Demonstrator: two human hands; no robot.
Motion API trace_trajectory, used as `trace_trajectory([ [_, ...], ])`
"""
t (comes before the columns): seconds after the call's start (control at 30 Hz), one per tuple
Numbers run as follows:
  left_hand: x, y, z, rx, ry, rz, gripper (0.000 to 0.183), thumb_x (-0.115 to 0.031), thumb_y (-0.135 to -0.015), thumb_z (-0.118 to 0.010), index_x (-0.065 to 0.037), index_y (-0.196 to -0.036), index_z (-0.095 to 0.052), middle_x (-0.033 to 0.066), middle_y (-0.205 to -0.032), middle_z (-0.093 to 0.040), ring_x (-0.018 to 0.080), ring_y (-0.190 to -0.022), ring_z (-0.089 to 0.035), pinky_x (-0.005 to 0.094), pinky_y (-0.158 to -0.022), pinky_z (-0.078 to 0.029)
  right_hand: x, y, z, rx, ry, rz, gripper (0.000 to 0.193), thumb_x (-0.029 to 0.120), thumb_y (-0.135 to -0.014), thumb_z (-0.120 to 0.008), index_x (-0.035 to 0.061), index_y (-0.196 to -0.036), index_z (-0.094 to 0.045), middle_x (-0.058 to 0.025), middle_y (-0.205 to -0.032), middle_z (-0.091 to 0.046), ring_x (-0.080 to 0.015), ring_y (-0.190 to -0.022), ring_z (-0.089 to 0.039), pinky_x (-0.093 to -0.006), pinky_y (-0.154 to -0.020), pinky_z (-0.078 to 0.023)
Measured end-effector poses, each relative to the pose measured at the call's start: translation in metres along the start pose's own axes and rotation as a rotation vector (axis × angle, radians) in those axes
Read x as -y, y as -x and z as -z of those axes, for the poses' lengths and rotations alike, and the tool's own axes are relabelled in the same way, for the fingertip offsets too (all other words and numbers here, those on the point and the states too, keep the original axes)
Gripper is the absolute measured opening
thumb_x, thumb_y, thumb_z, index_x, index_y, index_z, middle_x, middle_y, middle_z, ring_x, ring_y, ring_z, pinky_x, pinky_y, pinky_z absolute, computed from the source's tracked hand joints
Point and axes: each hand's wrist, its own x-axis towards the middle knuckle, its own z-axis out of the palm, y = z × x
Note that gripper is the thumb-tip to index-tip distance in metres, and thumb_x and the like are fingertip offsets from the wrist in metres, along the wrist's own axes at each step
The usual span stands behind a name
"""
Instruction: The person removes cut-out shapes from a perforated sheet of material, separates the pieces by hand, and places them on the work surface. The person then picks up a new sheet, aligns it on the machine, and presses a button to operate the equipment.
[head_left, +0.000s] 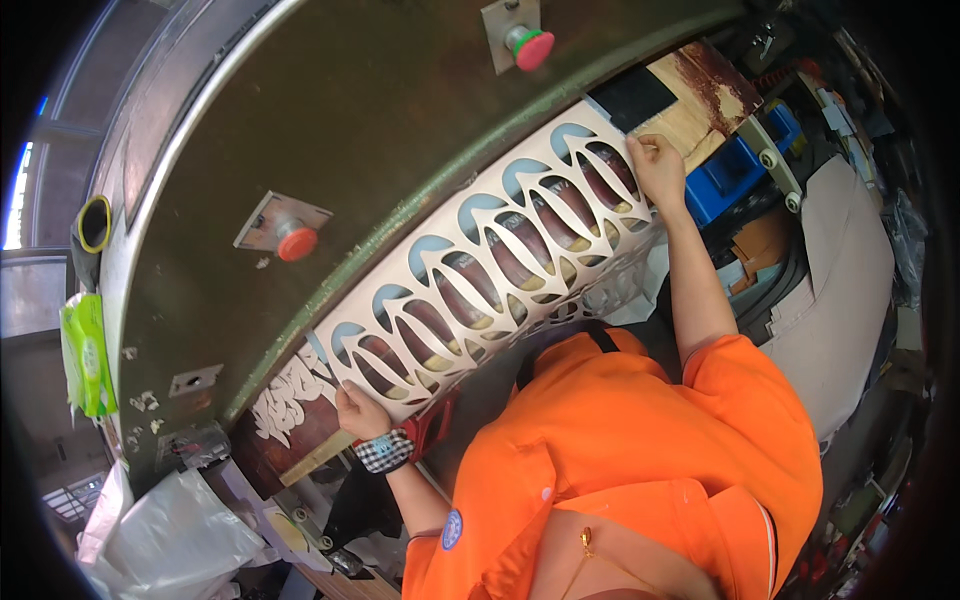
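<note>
A white sheet (448, 228), punched with rows of curved holes, stretches slantwise across the worktable in front of me. My left hand (362, 412), with a checked band at the wrist, pinches its near-left corner. At the far right end, my right hand (658, 165) grips the opposite edge between thumb and bent fingers. Through the holes, the dark red and pale worn board beneath shows, with grey-blue patches along the upper row. The sheet's lower part hangs over the table edge toward my body. A pile of small white cut pieces (292, 395) lies just left of my left hand.
A large dark green machine beam (380, 130) spans above the sheet, bearing a red push button (297, 243) and another red button (533, 48). A blue bin (728, 178) stands beyond my right forearm. Beige sheet material (840, 300) drapes at right; a clear plastic bag (185, 530) lies lower left.
</note>
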Motion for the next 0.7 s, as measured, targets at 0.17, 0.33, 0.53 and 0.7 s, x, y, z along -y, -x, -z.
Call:
trace_trajectory([
  [0.17, 0.013, 0.008, 0.009, -0.011, -0.007, -0.009, 0.036, -0.028, -0.100, -0.050, 0.005, -0.091, -0.062, 0.0170, -0.073, -0.064, 0.0238, -0.066, -0.057, 0.0381, -0.064, -0.046, -0.013, 0.027, 0.018, 0.030, -0.051, 0.029, 0.036, 0.037, -0.089, -0.063, 0.0019, -0.085, -0.072, -0.0242, -0.080, -0.067, -0.0375, -0.078, -0.067, -0.0444, -0.074, -0.051],
  [0.33, 0.028, 0.015, 0.011, 0.001, 0.051, -0.099, 0.036, -0.028, -0.100, -0.048, 0.005, -0.091, -0.059, 0.0193, -0.074, -0.062, 0.0264, -0.066, -0.056, 0.0392, -0.065, -0.046, -0.013, 0.073, 0.014, -0.248, -0.109, 0.192, 0.026, 0.025, -0.086, -0.066, 0.0018, -0.097, -0.071, -0.0203, -0.089, -0.069, -0.0345, -0.086, -0.064, -0.0429, -0.083, -0.047],
  [0.53, 0.053, 0.018, 0.011, 0.161, 0.067, -0.203, 0.034, -0.030, -0.100, -0.049, 0.002, -0.098, -0.059, 0.0147, -0.070, -0.065, 0.0238, -0.059, -0.064, 0.0354, -0.055, -0.048, 0.069, 0.150, -0.075, -0.049, -0.256, 0.822, 0.073, 0.027, -0.066, -0.082, 0.0072, -0.130, -0.055, -0.0196, -0.122, -0.055, -0.0409, -0.123, -0.046, -0.0481, -0.103, -0.039],
  [0.7, 0.082, 0.019, -0.007, 0.143, 0.171, -0.116, 0.033, -0.031, -0.097, -0.056, 0.000, -0.108, -0.060, 0.0140, -0.073, -0.068, 0.0233, -0.061, -0.068, 0.0355, -0.054, -0.050, 0.086, 0.195, -0.114, -0.108, -0.338, 0.769, 0.077, 0.020, -0.062, -0.084, 0.0028, -0.131, -0.053, -0.0221, -0.124, -0.057, -0.0364, -0.119, -0.052, -0.0426, -0.101, -0.043],
])
